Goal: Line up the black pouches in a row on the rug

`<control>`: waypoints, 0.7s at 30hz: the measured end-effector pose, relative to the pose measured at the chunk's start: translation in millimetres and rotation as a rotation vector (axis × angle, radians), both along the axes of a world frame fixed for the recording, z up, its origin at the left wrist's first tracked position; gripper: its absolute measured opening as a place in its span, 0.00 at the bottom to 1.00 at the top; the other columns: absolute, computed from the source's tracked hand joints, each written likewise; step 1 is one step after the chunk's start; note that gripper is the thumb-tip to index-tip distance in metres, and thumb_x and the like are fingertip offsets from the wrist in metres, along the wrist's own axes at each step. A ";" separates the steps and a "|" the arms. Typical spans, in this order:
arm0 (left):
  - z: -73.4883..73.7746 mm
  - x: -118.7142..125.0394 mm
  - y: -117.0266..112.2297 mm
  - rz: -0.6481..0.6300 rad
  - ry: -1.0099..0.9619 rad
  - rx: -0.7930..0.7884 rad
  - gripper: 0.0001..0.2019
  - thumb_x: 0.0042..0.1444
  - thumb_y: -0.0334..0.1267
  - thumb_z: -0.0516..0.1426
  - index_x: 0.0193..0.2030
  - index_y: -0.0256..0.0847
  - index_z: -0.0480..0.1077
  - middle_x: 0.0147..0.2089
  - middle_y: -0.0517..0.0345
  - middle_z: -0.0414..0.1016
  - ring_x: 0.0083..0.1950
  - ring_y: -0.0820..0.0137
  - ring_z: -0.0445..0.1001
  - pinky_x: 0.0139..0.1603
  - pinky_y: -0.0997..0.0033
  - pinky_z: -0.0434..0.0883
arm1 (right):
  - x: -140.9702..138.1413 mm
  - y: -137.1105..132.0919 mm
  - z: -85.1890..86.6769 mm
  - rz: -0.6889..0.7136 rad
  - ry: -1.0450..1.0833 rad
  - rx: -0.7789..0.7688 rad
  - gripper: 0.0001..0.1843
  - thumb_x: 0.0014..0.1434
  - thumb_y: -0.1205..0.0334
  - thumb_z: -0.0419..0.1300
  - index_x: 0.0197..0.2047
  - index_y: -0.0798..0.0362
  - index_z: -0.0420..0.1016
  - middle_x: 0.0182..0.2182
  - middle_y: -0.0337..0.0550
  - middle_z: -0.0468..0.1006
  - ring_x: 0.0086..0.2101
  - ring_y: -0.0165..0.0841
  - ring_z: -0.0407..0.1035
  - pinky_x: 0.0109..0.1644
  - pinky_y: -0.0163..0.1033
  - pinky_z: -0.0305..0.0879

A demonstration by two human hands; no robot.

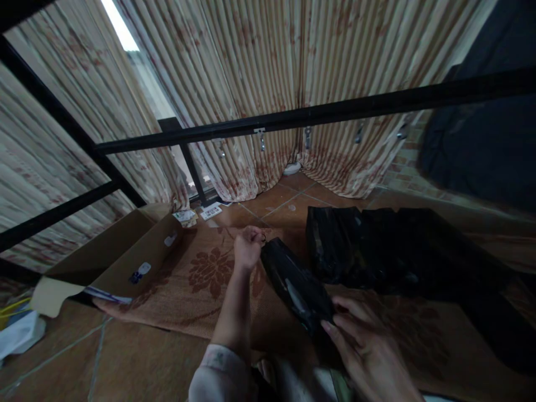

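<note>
A long, folded black plastic bag (293,285) stretches at a slant between my hands, its surface shiny and creased. My left hand (248,248) is closed in a pinch at its far corner, where a small dark loop shows by the fingertips. At the near end, my right hand (372,346) grips the bag between thumb and fingers. What the bag contains, if anything, is hidden. Just beyond it to the right lie more black plastic bags (355,245), spread out in a row.
A patterned reddish-brown mat (213,273) covers the tiled floor under the bags. An open cardboard box (138,257) stands at the left, with a few papers (210,211) behind it. A black metal rail (335,114) with hanging clips crosses before the striped curtains (268,67).
</note>
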State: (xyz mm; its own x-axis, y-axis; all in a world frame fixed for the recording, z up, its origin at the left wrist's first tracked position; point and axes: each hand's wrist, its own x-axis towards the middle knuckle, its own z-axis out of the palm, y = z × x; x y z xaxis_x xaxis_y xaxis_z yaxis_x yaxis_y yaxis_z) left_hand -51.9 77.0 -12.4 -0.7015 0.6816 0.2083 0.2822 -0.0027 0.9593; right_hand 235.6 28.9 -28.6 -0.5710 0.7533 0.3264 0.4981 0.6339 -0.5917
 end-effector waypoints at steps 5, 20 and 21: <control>0.4 -12.8 -9.8 0.005 -0.189 0.030 0.08 0.38 0.34 0.60 0.27 0.36 0.68 0.26 0.60 0.71 0.26 0.72 0.71 0.29 0.71 0.70 | -0.2 7.4 -0.6 0.016 0.046 -0.091 0.15 0.64 0.53 0.52 0.35 0.46 0.78 0.45 0.43 0.76 0.44 0.35 0.73 0.43 0.36 0.71; 28.8 -32.3 -130.3 0.303 -0.309 -0.061 0.13 0.31 0.39 0.62 0.27 0.35 0.71 0.20 0.64 0.68 0.21 0.77 0.65 0.23 0.78 0.61 | -92.7 48.2 20.2 -0.057 0.205 0.126 0.14 0.64 0.64 0.50 0.43 0.55 0.77 0.40 0.48 0.76 0.36 0.34 0.73 0.42 0.37 0.68; 26.9 -36.3 -133.6 0.310 -0.322 -0.069 0.14 0.31 0.40 0.63 0.27 0.35 0.71 0.20 0.63 0.69 0.21 0.77 0.65 0.23 0.78 0.61 | -98.0 51.9 18.7 -0.063 0.239 0.111 0.15 0.64 0.66 0.49 0.44 0.56 0.76 0.40 0.49 0.76 0.37 0.35 0.73 0.44 0.37 0.67</control>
